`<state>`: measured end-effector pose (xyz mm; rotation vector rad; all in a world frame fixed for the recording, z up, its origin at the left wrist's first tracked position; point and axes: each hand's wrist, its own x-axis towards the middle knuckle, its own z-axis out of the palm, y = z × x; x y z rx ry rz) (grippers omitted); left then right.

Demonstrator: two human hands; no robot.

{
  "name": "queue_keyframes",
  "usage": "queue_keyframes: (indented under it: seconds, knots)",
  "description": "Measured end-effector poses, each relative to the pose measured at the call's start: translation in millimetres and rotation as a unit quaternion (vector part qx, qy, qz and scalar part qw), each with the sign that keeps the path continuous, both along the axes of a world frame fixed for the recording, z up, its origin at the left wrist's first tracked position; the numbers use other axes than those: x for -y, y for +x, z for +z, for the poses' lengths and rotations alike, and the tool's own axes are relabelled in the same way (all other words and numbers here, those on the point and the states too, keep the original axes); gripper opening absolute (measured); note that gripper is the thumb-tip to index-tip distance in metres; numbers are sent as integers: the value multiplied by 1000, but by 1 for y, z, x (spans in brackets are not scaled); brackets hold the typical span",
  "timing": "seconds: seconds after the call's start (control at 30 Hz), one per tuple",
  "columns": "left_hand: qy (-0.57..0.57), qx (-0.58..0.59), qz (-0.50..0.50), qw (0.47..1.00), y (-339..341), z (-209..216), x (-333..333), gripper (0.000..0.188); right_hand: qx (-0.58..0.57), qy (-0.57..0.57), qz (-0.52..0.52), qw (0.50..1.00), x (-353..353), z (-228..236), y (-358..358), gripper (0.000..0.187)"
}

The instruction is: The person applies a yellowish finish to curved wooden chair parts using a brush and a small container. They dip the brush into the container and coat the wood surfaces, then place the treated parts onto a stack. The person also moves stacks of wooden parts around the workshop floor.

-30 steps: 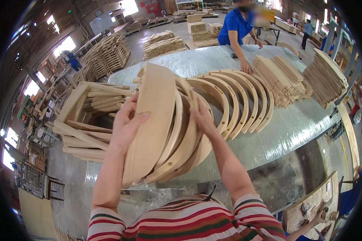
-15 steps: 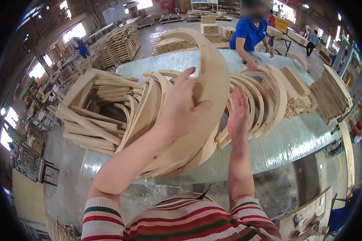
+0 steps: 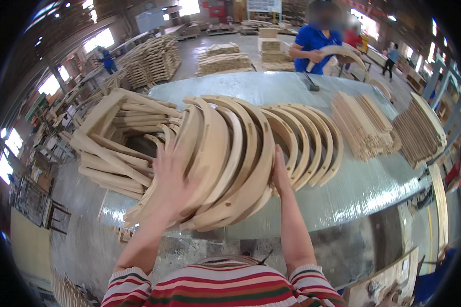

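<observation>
A row of curved wooden chair-back-like pieces (image 3: 217, 153) stands on edge, leaning together, in the middle of the table. My left hand (image 3: 170, 179) lies against the left side of this row, fingers spread and slightly blurred. At the row's right side, my right hand (image 3: 280, 173) rests with fingers straight and the palm turned toward the wood. Neither hand is wrapped round a piece. Just right of my right hand is a second group of narrower curved pieces (image 3: 312, 146), several in a row.
The table has a glossy film-like cover (image 3: 374, 187). Long wooden legs (image 3: 112, 166) are piled at left; bundled slats (image 3: 361, 128) and another slat stack (image 3: 420, 130) stand at right. Across the table, a person in a blue shirt (image 3: 312, 43) holds a curved piece (image 3: 340, 50). A dark tool (image 3: 311, 83) lies nearby.
The large curved piece raised by my left hand now stands in the row. My left hand moved left and down, my right slightly left. The co-worker has lifted a curved piece off the table.
</observation>
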<state>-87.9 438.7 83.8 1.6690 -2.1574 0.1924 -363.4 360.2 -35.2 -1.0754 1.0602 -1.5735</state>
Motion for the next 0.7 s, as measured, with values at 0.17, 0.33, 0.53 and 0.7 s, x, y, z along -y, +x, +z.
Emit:
queue_keyframes:
  seconds: [0.17, 0.33, 0.53, 0.7]
  knots:
    - [190, -227, -3, 955, 65, -10, 25, 71, 93, -35, -13, 995, 1, -2, 17, 59]
    - [74, -171, 73, 980, 51, -21, 17, 60, 21, -137, 4, 990, 9, -8, 42, 53]
    - [39, -208, 41, 977, 62, -41, 19, 66, -53, -140, -114, 982, -1, -11, 73, 50]
    - [-152, -252, 3, 956, 37, -60, -40, 62, -171, -272, -98, 942, -51, 24, 166, 47]
